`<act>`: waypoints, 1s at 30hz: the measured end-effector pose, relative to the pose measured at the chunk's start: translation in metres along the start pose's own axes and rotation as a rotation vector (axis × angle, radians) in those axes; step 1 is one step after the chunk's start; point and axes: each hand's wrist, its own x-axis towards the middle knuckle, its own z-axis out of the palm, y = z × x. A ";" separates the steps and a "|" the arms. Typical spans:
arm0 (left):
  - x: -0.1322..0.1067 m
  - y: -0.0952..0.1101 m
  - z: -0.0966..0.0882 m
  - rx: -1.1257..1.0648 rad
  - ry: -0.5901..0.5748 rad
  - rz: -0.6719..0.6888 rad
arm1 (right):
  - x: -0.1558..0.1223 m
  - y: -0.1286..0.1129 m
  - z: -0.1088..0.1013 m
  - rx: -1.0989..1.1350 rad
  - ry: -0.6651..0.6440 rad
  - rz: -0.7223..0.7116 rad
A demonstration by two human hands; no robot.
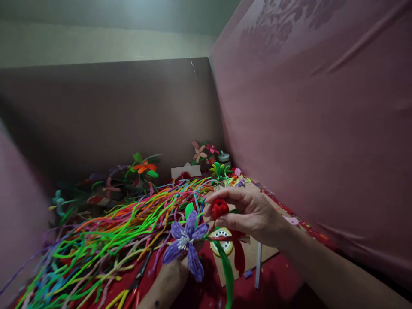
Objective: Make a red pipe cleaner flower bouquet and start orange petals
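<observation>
My right hand (254, 214) is closed, pinching a small round red pipe-cleaner rose (220, 209) between thumb and fingers. Just below and to the left is a purple pipe-cleaner flower (190, 242) with white stamens, facing me. My left hand (175, 272) is behind this flower, at its stem; petals hide most of its fingers. A brownish-red stem runs rightward from the flower. From it hang a long green leaf (228, 274) and a dark red petal-like piece (238, 255).
Loose coloured pipe cleaners (122, 227) spread over the left side, with scissors (140, 272) near the front. A round yellow-and-white disc with holes (222, 241) lies on a brown board (270, 253). An orange flower (144, 166) stands at the back; a pink-covered wall (315, 128) rises on the right.
</observation>
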 end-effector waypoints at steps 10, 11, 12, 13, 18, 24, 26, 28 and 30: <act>0.010 0.023 -0.071 -0.213 0.157 -0.182 | 0.000 0.008 0.017 0.161 -0.030 0.096; 0.007 0.032 -0.079 -0.287 0.247 -0.145 | 0.000 0.009 0.018 0.159 -0.034 0.093; 0.003 0.042 -0.085 -0.359 0.290 -0.071 | 0.000 0.010 0.020 0.155 -0.043 0.093; -0.002 0.054 -0.087 -0.378 0.262 0.018 | 0.000 0.010 0.021 0.148 -0.056 0.094; -0.017 0.111 -0.074 -0.113 -0.098 0.497 | 0.001 0.007 0.027 0.020 -0.100 0.044; -0.005 0.114 -0.068 0.054 -0.287 0.628 | 0.002 0.004 0.030 -0.114 -0.117 -0.018; -0.003 0.112 -0.070 0.098 -0.287 0.626 | 0.002 0.005 0.030 -0.127 -0.123 -0.021; -0.003 0.111 -0.070 0.149 -0.276 0.621 | 0.001 0.005 0.030 -0.140 -0.128 -0.029; -0.005 0.112 -0.070 0.209 -0.246 0.609 | 0.000 0.004 0.031 -0.141 -0.133 -0.026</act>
